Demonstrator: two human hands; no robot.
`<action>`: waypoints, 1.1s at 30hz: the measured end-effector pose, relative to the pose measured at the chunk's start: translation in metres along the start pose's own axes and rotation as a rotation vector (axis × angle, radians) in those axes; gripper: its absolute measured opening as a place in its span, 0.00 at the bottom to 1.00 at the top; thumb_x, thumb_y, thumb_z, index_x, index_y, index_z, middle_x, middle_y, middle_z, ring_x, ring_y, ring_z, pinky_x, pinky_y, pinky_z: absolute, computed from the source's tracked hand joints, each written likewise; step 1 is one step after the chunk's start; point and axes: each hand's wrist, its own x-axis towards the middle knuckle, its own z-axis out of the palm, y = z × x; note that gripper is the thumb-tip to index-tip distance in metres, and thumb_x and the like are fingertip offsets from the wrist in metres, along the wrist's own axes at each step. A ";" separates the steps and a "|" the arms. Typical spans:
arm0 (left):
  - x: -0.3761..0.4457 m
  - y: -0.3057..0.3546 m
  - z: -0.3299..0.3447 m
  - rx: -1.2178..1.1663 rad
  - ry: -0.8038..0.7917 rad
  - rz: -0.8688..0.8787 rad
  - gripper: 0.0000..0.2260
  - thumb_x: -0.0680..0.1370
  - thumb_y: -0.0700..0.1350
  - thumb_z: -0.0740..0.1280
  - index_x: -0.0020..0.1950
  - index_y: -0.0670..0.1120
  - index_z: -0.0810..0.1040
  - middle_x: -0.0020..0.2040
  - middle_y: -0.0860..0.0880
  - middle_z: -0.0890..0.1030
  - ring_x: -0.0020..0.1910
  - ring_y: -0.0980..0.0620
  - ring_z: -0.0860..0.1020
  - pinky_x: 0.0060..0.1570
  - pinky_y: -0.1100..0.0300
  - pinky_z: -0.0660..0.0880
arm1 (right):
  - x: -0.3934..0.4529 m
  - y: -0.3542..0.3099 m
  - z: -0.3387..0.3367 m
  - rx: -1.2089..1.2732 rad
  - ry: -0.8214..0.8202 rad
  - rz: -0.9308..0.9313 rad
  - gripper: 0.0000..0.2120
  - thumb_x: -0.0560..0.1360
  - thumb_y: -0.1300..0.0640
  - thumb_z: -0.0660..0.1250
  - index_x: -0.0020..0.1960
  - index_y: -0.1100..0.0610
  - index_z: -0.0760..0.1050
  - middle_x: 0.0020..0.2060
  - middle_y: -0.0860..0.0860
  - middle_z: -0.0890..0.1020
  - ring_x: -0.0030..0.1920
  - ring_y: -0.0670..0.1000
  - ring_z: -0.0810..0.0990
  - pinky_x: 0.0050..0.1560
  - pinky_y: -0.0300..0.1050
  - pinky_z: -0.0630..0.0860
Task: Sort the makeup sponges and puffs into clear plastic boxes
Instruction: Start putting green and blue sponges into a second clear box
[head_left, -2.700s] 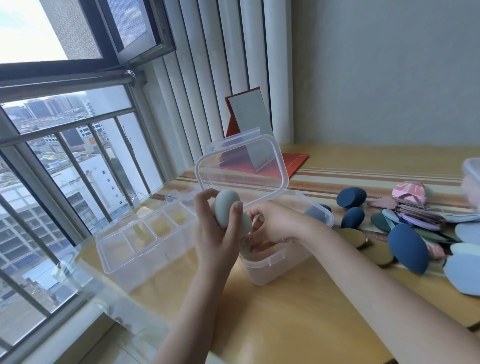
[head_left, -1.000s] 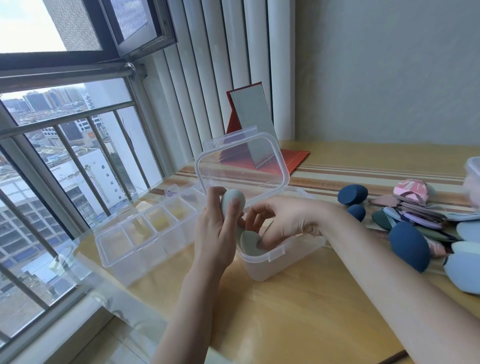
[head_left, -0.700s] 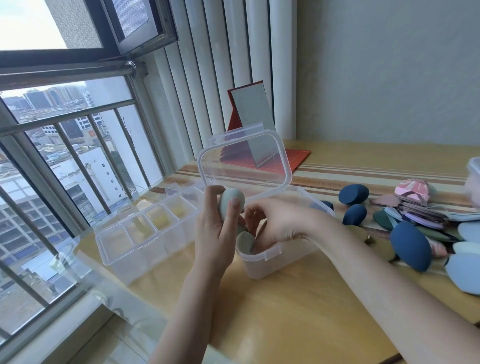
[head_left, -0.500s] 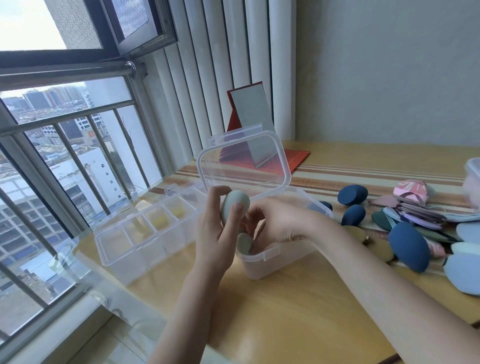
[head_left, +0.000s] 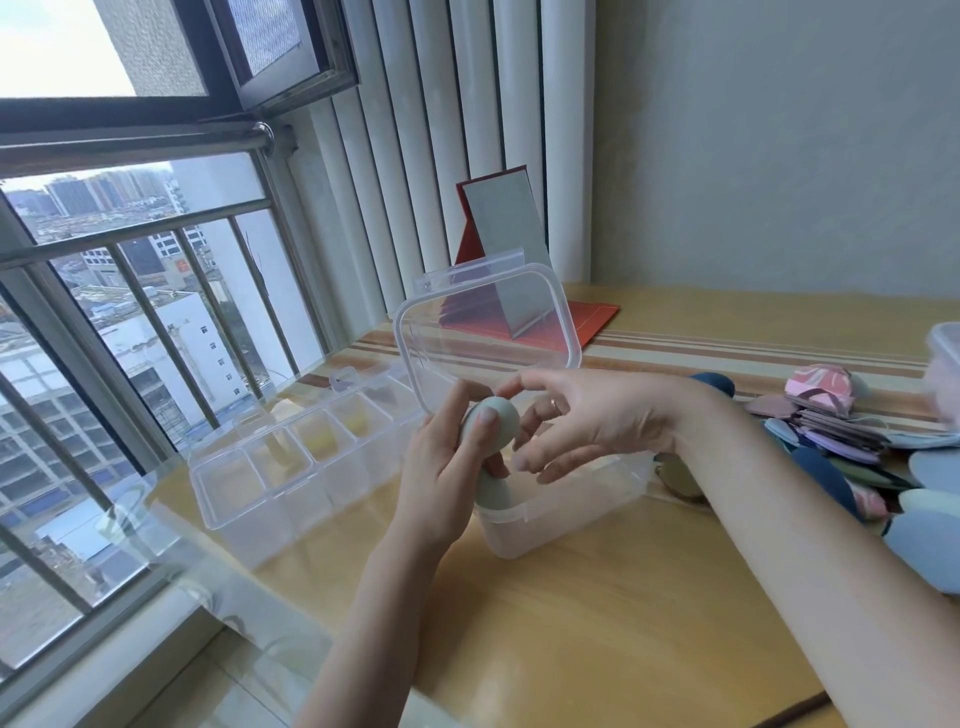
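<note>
Head view shows two clear plastic containers on the wooden table (head_left: 597, 623): one open box (head_left: 571, 506) with its hinged lid (head_left: 483, 332) standing up behind it, and one long divided organizer (head_left: 291, 467) to its left with five compartments that can be counted. A corner of a third clear container (head_left: 945, 345) shows at the right edge. One folding mirror (head_left: 501, 228) in a red case stands against the blinds.

Two pale green sponges are in play. The left hand (head_left: 441, 478) grips one pale green sponge (head_left: 491, 423) above the box's near-left corner, thumb across its front and fingers curled behind it. A second pale green sponge (head_left: 491, 491) sits just below, at that same corner of the box, partly hidden by the left hand; whether it rests inside or leans on the rim cannot be told. The right hand (head_left: 587, 421) hovers over the open box with fingers spread and loosely bent, holding nothing; its index fingertip reaches close to the top of the held sponge, and contact cannot be confirmed.

To the right lies a pile of puffs and sponges (head_left: 883, 467), too overlapped to count fully: one pink marbled puff (head_left: 821, 384) on top at the back, a dark blue sponge (head_left: 719, 382) peeking behind the right wrist, another dark blue sponge (head_left: 826, 475) lower down, flat lilac and green puffs stacked between, and pale blue pieces at the right edge.
</note>
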 end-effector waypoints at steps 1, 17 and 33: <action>0.000 0.000 0.000 0.002 -0.003 0.002 0.08 0.77 0.59 0.56 0.46 0.58 0.72 0.30 0.51 0.79 0.30 0.54 0.78 0.35 0.57 0.73 | -0.003 -0.002 0.000 0.057 -0.016 -0.017 0.26 0.71 0.65 0.74 0.66 0.53 0.70 0.50 0.58 0.79 0.45 0.51 0.82 0.48 0.45 0.81; 0.000 -0.001 0.000 0.150 0.005 -0.002 0.13 0.77 0.61 0.52 0.49 0.56 0.70 0.30 0.51 0.80 0.33 0.52 0.80 0.43 0.45 0.76 | 0.012 0.010 0.004 0.297 0.091 0.017 0.25 0.70 0.60 0.75 0.64 0.64 0.74 0.44 0.55 0.83 0.39 0.48 0.82 0.43 0.39 0.82; -0.001 -0.006 0.002 0.194 0.030 0.024 0.17 0.77 0.61 0.49 0.54 0.51 0.67 0.30 0.57 0.78 0.32 0.55 0.75 0.38 0.51 0.70 | -0.002 0.004 -0.011 -0.077 -0.031 0.062 0.18 0.72 0.62 0.74 0.61 0.54 0.79 0.44 0.53 0.80 0.38 0.46 0.75 0.37 0.35 0.76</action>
